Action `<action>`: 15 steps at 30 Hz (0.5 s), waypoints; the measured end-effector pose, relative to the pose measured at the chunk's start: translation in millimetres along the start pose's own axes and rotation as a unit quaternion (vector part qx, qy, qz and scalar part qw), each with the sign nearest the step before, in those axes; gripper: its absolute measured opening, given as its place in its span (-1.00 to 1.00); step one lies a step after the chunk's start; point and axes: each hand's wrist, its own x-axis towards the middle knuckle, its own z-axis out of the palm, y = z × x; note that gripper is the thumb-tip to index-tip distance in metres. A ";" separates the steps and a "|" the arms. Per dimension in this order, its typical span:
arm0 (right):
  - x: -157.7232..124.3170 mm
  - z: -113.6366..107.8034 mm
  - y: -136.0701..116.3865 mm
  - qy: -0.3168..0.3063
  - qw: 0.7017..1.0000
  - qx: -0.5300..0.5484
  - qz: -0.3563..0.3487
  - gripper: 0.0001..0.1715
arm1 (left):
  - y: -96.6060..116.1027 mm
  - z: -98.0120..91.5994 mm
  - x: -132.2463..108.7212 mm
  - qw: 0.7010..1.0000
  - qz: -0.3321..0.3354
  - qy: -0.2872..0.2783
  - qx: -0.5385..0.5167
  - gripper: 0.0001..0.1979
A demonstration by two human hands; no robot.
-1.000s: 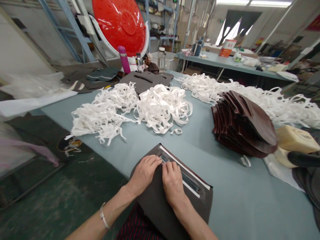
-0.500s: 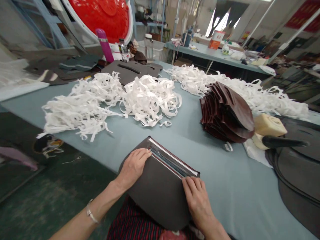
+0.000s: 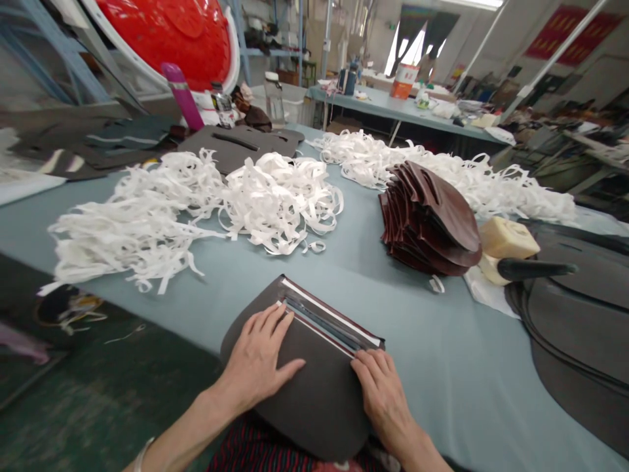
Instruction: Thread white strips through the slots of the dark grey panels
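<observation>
A dark brown leather piece [image 3: 314, 393] with a zipper and white tape strips [image 3: 329, 321] along its far edge lies at the near edge of the blue-grey table [image 3: 442, 367]. My left hand [image 3: 258, 357] rests flat on its left part, fingers spread, fingertips by the zipper's left end. My right hand [image 3: 383, 393] presses fingertips down at the zipper's right end, near the piece's corner. Neither hand grips anything.
Heaps of white tape strips [image 3: 196, 203] lie beyond the piece. A stack of dark brown leather pieces [image 3: 427, 223] stands to the right, with a cream block [image 3: 506, 239], a black-handled tool [image 3: 535, 269] and a large dark sheet [image 3: 580, 321]. A pink bottle [image 3: 181, 95] stands far back.
My right hand slid from beside the left hand along the zipper to its right end. My left hand has flattened and spread on the leather. The view has shifted slightly.
</observation>
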 end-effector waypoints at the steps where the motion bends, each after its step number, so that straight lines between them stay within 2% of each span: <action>1: 0.8 0.3 0.0 0.006 1.000 -0.001 0.003 -0.69 | 3.8 -1.7 -1.7 1.000 0.000 -0.008 0.003 -0.23; 3: 0.5 0.7 -1.6 0.015 1.000 -0.007 0.018 -0.69 | 8.0 -4.1 -0.7 1.000 0.005 -0.021 0.005 -0.20; 5: -2.8 2.3 -6.4 0.025 0.999 -0.019 0.034 -0.68 | 9.2 -5.9 8.0 0.999 0.012 -0.029 -0.003 -0.25; 8: -9.1 12.4 -21.6 0.056 0.997 -0.033 0.037 -0.67 | 13.5 -6.7 33.6 0.999 0.005 -0.022 -0.026 -0.38; 10: -7.9 25.6 -36.4 0.088 0.996 -0.023 0.010 -0.67 | 21.9 -3.5 53.7 0.999 -0.002 -0.012 -0.042 -0.53; 12: 2.0 41.1 -52.8 0.110 0.993 0.013 -0.031 -0.65 | 34.5 2.9 71.7 0.998 0.015 -0.007 -0.061 -0.70; 15: 31.9 57.9 -74.1 0.085 0.991 0.084 -0.054 -0.57 | 51.3 14.0 90.3 0.993 0.078 -0.011 -0.083 -0.81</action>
